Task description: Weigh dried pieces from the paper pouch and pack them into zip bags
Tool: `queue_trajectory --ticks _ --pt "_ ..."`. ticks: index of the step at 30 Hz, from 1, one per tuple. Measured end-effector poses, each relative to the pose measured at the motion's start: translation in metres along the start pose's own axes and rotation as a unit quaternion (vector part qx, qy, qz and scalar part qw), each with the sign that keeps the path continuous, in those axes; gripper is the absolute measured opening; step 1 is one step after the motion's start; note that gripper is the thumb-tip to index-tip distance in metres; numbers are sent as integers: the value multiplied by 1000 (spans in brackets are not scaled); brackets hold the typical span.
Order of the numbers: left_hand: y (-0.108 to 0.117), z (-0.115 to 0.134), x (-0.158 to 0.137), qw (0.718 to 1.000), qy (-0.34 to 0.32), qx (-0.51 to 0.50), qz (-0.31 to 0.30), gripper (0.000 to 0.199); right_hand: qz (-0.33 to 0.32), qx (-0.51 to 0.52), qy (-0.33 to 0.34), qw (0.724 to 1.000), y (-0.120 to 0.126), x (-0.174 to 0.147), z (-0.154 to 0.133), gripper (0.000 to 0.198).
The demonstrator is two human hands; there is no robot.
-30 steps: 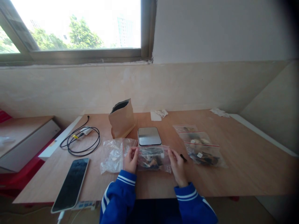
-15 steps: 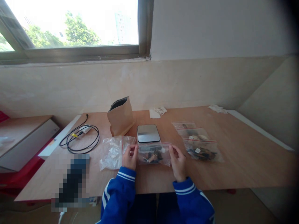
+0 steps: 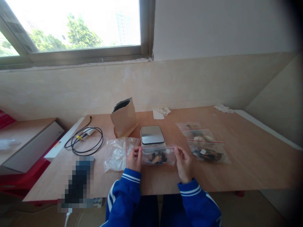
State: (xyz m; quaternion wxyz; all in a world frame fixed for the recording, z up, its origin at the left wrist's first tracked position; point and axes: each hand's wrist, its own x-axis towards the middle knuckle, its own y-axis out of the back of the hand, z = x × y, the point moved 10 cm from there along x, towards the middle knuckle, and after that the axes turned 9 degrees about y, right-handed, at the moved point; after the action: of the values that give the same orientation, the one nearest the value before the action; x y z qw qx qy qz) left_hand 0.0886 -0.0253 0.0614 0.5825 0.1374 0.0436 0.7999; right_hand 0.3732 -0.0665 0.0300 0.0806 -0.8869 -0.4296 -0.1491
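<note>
A small clear zip bag (image 3: 158, 155) with dark and tan pieces inside is held just above the wooden table (image 3: 248, 164). My left hand (image 3: 133, 158) pinches its left top corner and my right hand (image 3: 184, 162) pinches its right top corner. Both sleeves are blue with white stripes. Right behind the bag lies a small scale with a shiny square top (image 3: 151, 135). An empty crumpled clear bag (image 3: 115, 153) lies beside my left hand.
A brown paper pouch (image 3: 124, 118) stands open behind the scale. Several filled zip bags (image 3: 203, 143) lie to the right. A coiled black cable (image 3: 84, 142) and a blurred-out flat device (image 3: 78, 184) are at the left. Crumpled tissues (image 3: 161, 112) lie by the wall.
The bag has been lifted slightly and drawn taut between both hands. The camera view shifted a little; other things on the table stay where they were.
</note>
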Motion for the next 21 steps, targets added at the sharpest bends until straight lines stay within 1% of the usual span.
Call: queue_trajectory --ticks 3,6,9,12,18,21 --pt "0 0 0 999 -6 -30 -12 38 -10 11 -13 1000 -2 -1 0 39" --pt "-4 -2 2 997 -4 -74 -36 35 -28 32 -27 999 -7 -3 1 41" --pt "-9 -3 5 994 3 -87 -66 32 -49 54 -19 997 -13 -3 -2 42" --pt "-14 0 8 992 -7 -83 -90 31 -58 48 -8 997 -16 -3 -4 44" --pt "-11 7 8 992 -43 -84 -79 28 -48 22 16 998 -13 -2 -8 40" --pt "-10 7 8 993 -55 -77 -75 26 -26 12 22 999 -8 -1 -9 38"
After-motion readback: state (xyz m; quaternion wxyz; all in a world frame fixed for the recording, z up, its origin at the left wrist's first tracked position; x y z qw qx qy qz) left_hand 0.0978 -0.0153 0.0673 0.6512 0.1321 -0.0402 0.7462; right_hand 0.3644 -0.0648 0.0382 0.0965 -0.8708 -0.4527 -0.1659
